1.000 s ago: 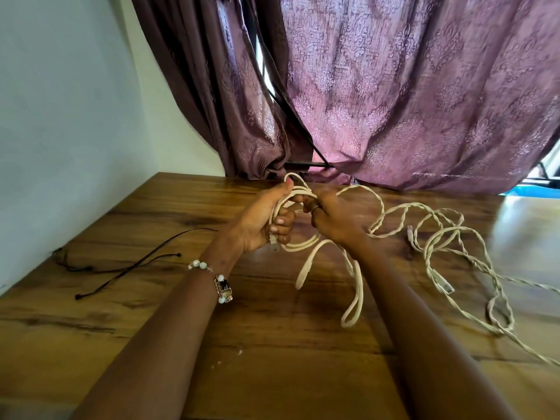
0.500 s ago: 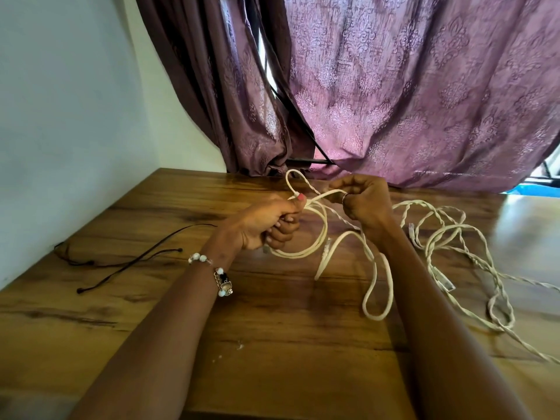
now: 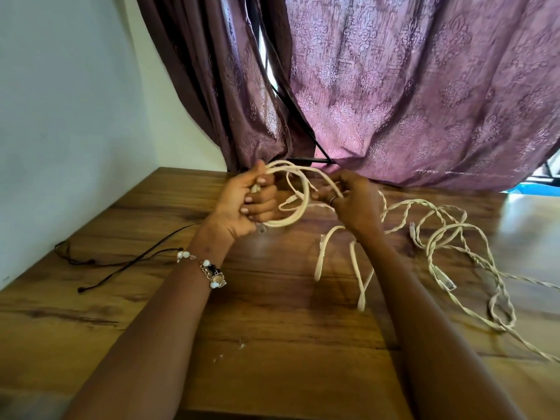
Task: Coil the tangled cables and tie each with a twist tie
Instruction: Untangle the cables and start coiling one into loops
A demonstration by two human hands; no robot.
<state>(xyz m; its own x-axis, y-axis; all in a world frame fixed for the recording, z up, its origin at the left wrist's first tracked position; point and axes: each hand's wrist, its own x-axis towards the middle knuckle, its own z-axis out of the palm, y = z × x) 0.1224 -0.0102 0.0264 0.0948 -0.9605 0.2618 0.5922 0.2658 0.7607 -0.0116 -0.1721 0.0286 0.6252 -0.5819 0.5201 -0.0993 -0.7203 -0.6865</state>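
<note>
Gripping cream cable (image 3: 298, 207) loops, left hand (image 3: 242, 201), right hand (image 3: 357, 204) pinching strand

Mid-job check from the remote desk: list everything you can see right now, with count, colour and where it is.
cream cables: count unclear, several tangled strands, cream; spread over the right half of the table, some twisted together.
cable coil: one set of loops, cream; held up between the two hands.
black cord: one, thin, black; lying on the table's left side near the wall.
table: one, brown wood grain; under everything.
curtain: purple patterned fabric; hanging behind the table's far edge.
wall: pale; on the left.
bracelet: one, white and dark beads; on the left wrist.
left hand: grips the coil's left side.
right hand: pinches cable at the coil's right side.
</note>
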